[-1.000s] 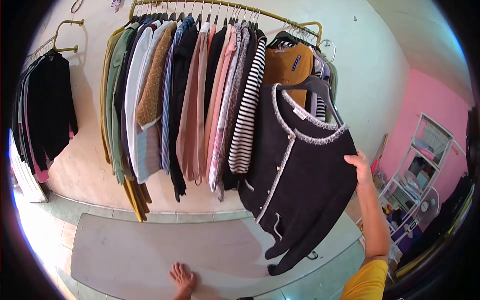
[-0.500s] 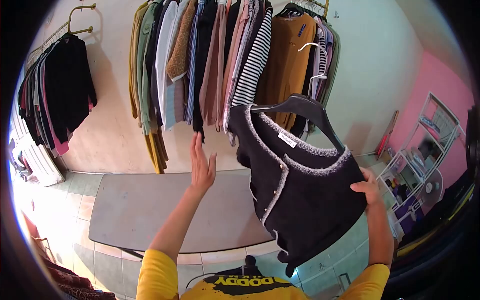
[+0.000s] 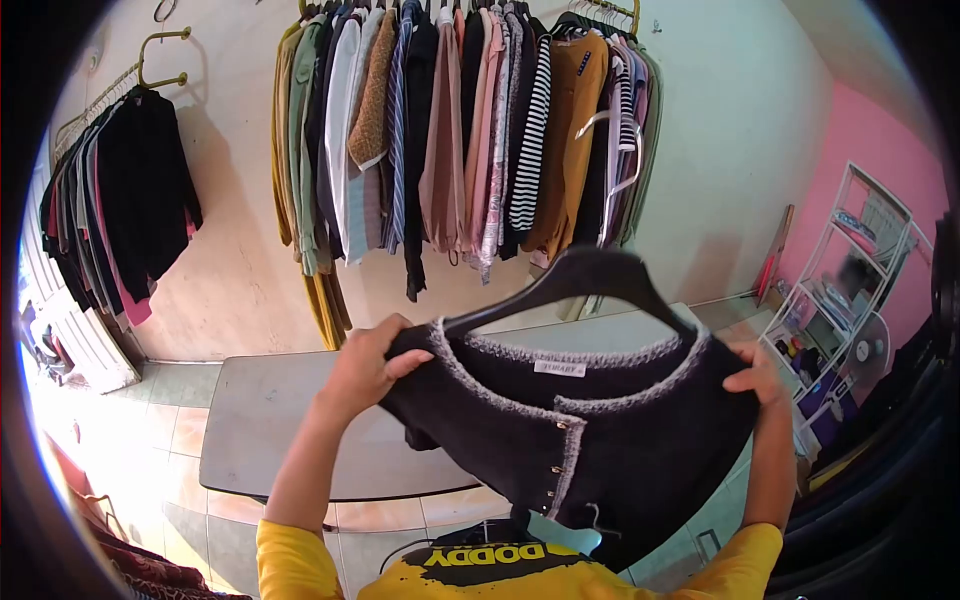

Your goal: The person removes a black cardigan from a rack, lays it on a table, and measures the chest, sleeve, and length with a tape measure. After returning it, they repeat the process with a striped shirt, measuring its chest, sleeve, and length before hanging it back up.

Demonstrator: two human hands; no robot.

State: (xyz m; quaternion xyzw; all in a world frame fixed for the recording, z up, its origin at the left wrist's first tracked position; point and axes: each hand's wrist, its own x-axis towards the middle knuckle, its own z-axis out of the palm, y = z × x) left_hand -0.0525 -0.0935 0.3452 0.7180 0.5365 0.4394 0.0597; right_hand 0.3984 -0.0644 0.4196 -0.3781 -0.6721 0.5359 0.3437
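1. the black cardigan (image 3: 650,440) is at about five o'clock from the middle of the view, held up between the two hands, its front facing the wearer of the camera.
2. the left hand (image 3: 365,365), at eight o'clock, grips the cardigan's shoulder; its thumb lies against the cloth near the neckline.
3. the right hand (image 3: 758,378), between three and four o'clock, pinches the opposite shoulder, thumb in front, the other fingers partly hidden behind the cloth.
4. a black hanger (image 3: 590,272) sits inside the neckline, its pale hook (image 3: 632,170) pointing up toward one o'clock.
5. grey fuzzy trim (image 3: 490,398) edges the neck and runs down the buttoned front; a white label (image 3: 560,369) shows inside the collar.
6. a grey table (image 3: 265,415) lies behind the cardigan, its bare end at eight o'clock.
7. at twelve o'clock a row of garments hangs along the wall, among them a black-and-white striped top (image 3: 531,140) and a mustard top (image 3: 575,130).
8. dark clothes (image 3: 145,190) hang between nine and ten o'clock; a white shelf (image 3: 850,168) stands near three o'clock.
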